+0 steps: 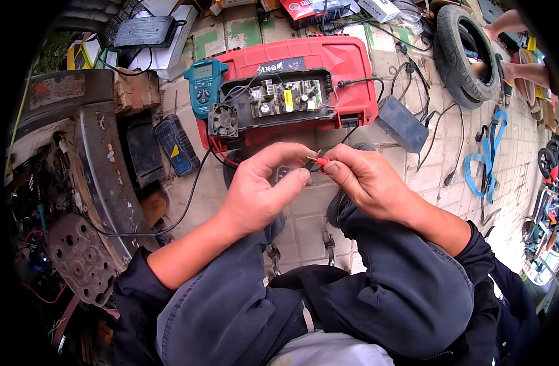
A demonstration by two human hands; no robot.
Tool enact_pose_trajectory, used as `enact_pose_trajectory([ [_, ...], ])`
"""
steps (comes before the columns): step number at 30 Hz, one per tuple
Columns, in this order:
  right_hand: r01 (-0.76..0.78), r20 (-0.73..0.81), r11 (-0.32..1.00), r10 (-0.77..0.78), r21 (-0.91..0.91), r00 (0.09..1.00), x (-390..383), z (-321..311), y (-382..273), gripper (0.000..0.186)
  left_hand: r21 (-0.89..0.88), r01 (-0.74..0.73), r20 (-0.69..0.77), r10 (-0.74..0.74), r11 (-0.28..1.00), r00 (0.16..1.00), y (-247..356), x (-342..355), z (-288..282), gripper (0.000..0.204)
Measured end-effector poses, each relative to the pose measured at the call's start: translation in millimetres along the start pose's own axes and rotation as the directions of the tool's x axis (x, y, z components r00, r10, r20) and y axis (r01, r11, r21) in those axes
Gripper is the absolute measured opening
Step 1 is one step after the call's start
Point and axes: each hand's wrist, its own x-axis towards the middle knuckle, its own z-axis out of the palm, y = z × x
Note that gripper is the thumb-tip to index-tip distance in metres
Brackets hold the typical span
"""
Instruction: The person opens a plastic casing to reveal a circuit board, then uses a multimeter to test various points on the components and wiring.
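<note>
While the right hand (372, 183) pinches a slim red plastic probe (322, 161), the left hand (255, 189) curves just beside it, forefinger and thumb bowed apart; whether it grips anything cannot be told. Head view. Advised: steady pinch on the plastic, skin clear of bare metal. Beyond the fingers: open black plastic casing (255, 130), rectangular; populated circuit board (301, 99) inside; square bladed fan (223, 121); boxy teal meter (204, 72), round dial; beneath, moulded red plastic case (346, 56).

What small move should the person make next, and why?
Perhaps bring the red probe up toward the circuit board: the right hand holds the probe, and the board lies uncovered near the meter.
</note>
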Motion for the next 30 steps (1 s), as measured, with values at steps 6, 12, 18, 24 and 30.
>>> enact_pose_trajectory([
  [6,-0.014,-0.045,1.0,0.014,-0.01,0.999,-1,2,-1,0.018,-0.153,0.046,-0.002,-0.047,0.987,0.999,0,0,-1,0.022],
  [12,0.019,-0.013,0.998,-0.019,-0.056,1.0,1,6,-3,0.02,-0.115,0.121,-0.039,-0.127,0.986,0.991,-5,4,1,0.017],
  [18,0.025,0.027,1.0,-0.024,-0.014,0.999,3,8,-6,0.022,0.014,0.043,-0.077,-0.041,0.999,0.996,-8,2,2,0.013],
  [24,-0.019,0.04,0.958,0.007,0.288,0.999,4,19,6,0.027,0.007,0.042,-0.088,-0.041,0.999,0.995,-8,5,5,0.012],
  [30,-0.367,0.267,0.684,0.252,0.631,0.93,18,25,-7,0.027,-0.178,-0.022,-0.151,-0.005,0.984,0.989,1,10,18,0.009],
])
